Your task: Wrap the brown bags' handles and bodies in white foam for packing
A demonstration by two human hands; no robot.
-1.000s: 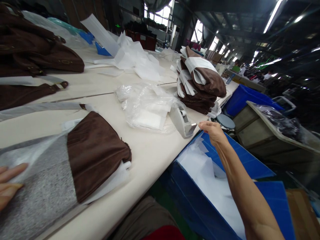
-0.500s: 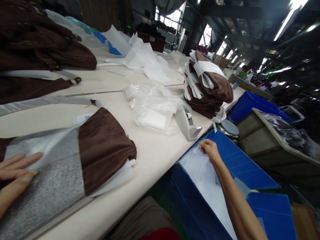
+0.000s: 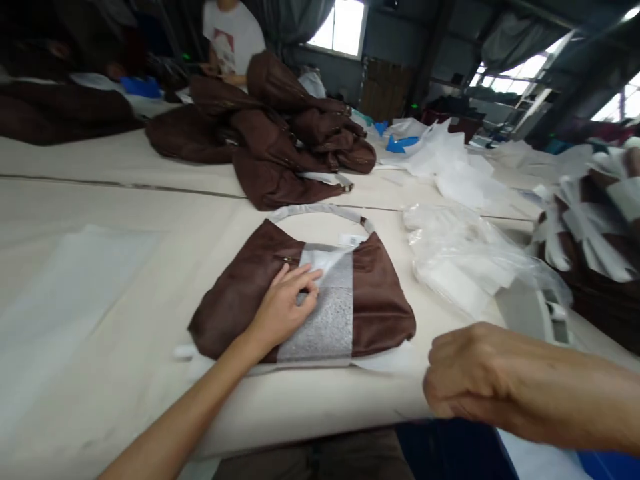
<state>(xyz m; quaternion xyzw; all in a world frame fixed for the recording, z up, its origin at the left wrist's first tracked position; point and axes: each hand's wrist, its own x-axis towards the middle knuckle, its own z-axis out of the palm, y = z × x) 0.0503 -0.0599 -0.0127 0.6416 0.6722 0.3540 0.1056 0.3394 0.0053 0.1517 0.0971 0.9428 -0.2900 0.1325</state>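
Note:
A brown suede bag (image 3: pixel 240 293) lies flat on the cream table (image 3: pixel 100 200), with a grey paper band (image 3: pixel 325 313) wrapped across its middle and a paper-wrapped handle (image 3: pixel 315 210) arching behind it. My left hand (image 3: pixel 285 307) rests on the bag with its fingers spread, pressing the edge of the band. My right hand (image 3: pixel 460 373) hovers at the table's near edge, right of the bag, fingers curled closed; whatever it holds is hidden.
A pile of brown bags (image 3: pixel 280 133) lies behind. Clear plastic bags (image 3: pixel 465 260) and a tape dispenser (image 3: pixel 535 310) sit to the right, beside a stack of wrapped bags (image 3: pixel 600 253). White paper sheets (image 3: pixel 445 160) lie farther back. A person in a white shirt (image 3: pixel 233 33) stands at the far side.
My view swung left, centring the banded bag. My right hand came back from the blue bin toward the bag. My left hand stayed pressed on the band.

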